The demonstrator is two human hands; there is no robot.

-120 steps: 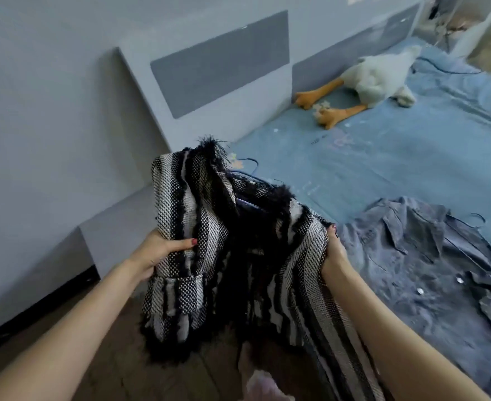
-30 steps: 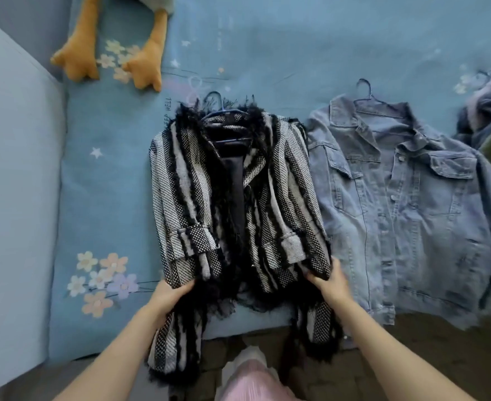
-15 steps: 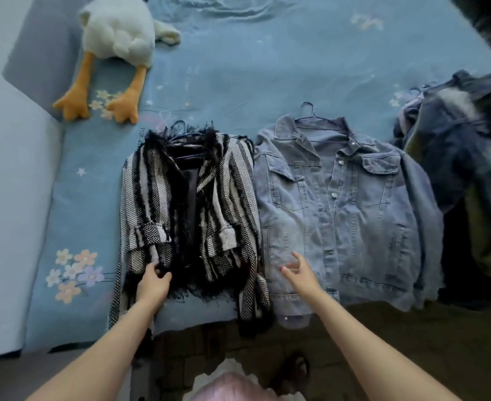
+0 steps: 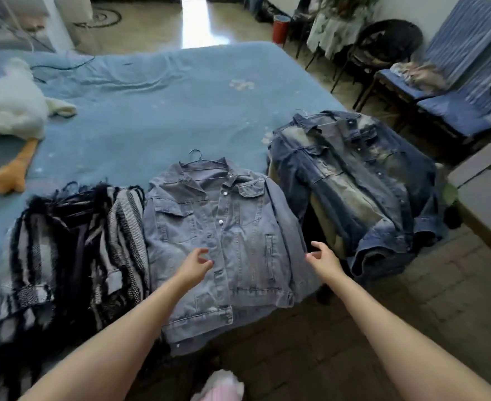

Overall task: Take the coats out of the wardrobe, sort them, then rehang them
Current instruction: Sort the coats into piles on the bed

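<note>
While both my arms reach forward over the near edge of the bed (image 4: 180, 91), neither hand holds anything. My left hand (image 4: 193, 263) hovers over the lower front of the light denim jacket (image 4: 232, 235), fingers loosely curled and apart, close to the button placket; I cannot tell whether the fingertips touch the cloth. My right hand (image 4: 324, 259) hangs at that jacket's right edge, over its sleeve, fingers loosely spread and empty. This jacket lies flat, front up, on its wire hanger (image 4: 201, 162), whose hook sticks out past the collar on the far side, and its hem droops over the near edge of the bed. Just to its left lies the black-and-white striped fringed coat (image 4: 73, 244), touching it along the side. To the right, at the bed's corner, the dark, faded denim jacket (image 4: 354, 180) lies on top of a heap of other garments. On the far left rests a white plush goose (image 4: 10, 108) with orange feet. Far right, beyond the bed, stand chairs with blue cushions (image 4: 446, 108).
</note>
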